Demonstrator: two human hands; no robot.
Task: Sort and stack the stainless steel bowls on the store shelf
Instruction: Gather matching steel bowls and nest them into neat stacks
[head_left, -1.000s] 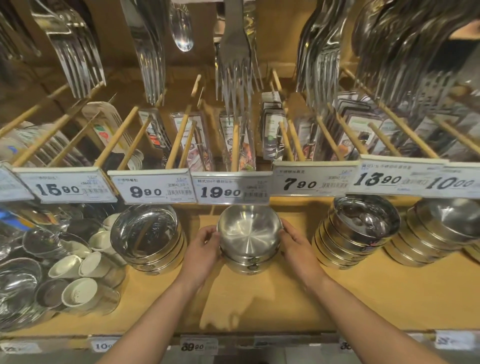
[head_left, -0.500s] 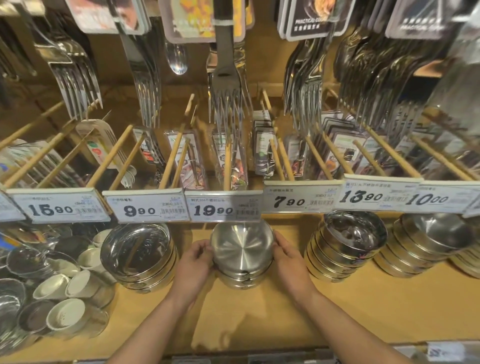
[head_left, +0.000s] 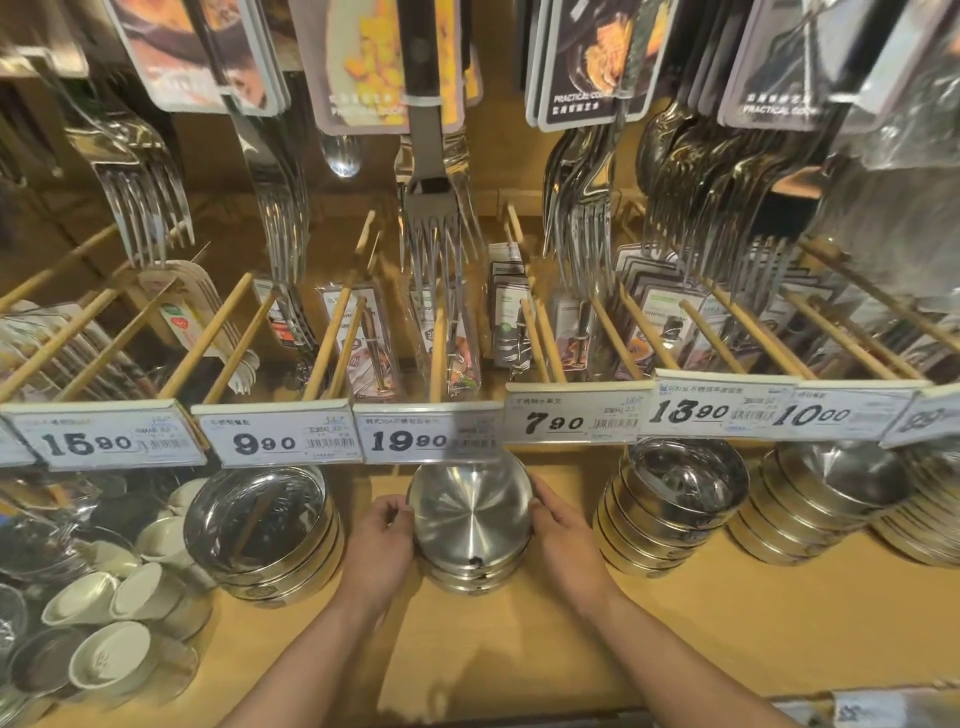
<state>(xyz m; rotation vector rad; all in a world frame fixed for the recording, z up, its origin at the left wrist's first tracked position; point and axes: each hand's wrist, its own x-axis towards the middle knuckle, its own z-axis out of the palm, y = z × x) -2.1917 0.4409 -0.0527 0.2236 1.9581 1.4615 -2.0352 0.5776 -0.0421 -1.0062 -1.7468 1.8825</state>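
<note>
The wooden shelf is carrying all the things, w/ a row of price tags hanging above it and packed forks hanging higher up. At far right, two tall stacks of steel bowls are leaning, touching each other. Next, right of centre, another tall bowl stack is standing apart. Left of centre, a wide bowl stack is sitting, approx. three bowls. At far left, small white cups and glass pieces are lying mixed together. In the centre, a short stack of small steel bowls is resting on the shelf, under the 19.90 tag. The left hand is curling its fingers round the left side of this stack; the right hand is gripping the right side, fingers round the rim.
</note>
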